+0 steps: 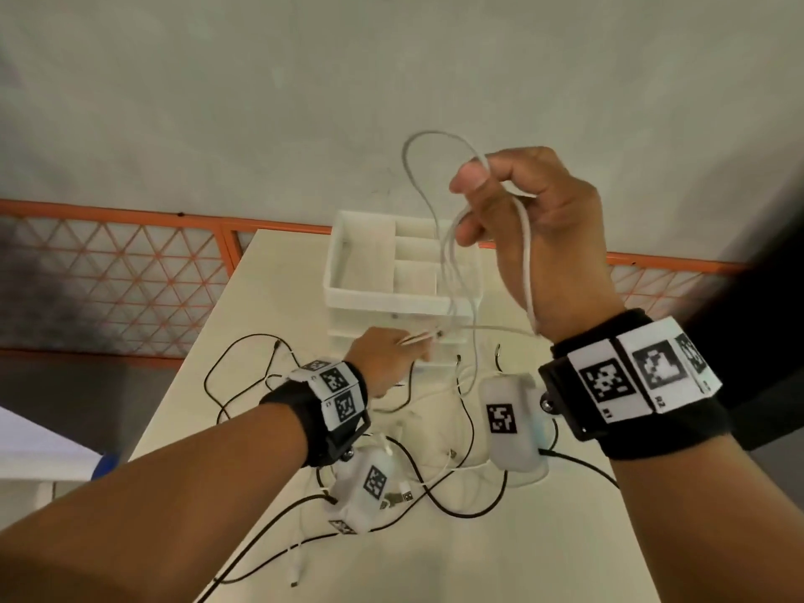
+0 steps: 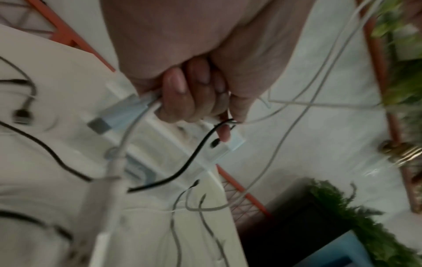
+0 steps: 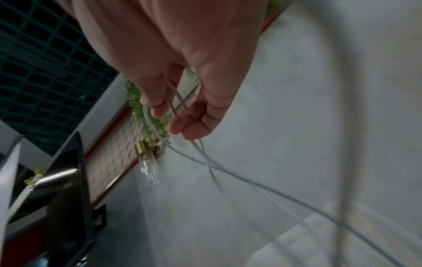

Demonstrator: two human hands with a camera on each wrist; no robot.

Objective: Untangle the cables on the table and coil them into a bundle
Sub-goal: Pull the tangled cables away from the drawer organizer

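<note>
My right hand (image 1: 472, 206) is raised above the table and pinches several loops of a white cable (image 1: 527, 263) between thumb and fingers; the right wrist view shows the strands (image 3: 251, 180) trailing down from that hand (image 3: 173, 115). Lower, my left hand (image 1: 391, 354) hovers in front of the tray, fingers curled round the same white cable (image 2: 128, 137) near its plug (image 2: 100, 124). A strand runs taut between both hands. Black cables (image 1: 463, 513) and more white ones lie tangled on the table (image 1: 478, 559). One black cable (image 2: 189, 162) passes by my left fingers (image 2: 194, 101).
A white divided organizer tray (image 1: 383, 298) stands at the table's far end, behind my left hand. An orange mesh fence (image 1: 108, 276) runs beyond the table. The table's left edge drops off close to the black cable loops.
</note>
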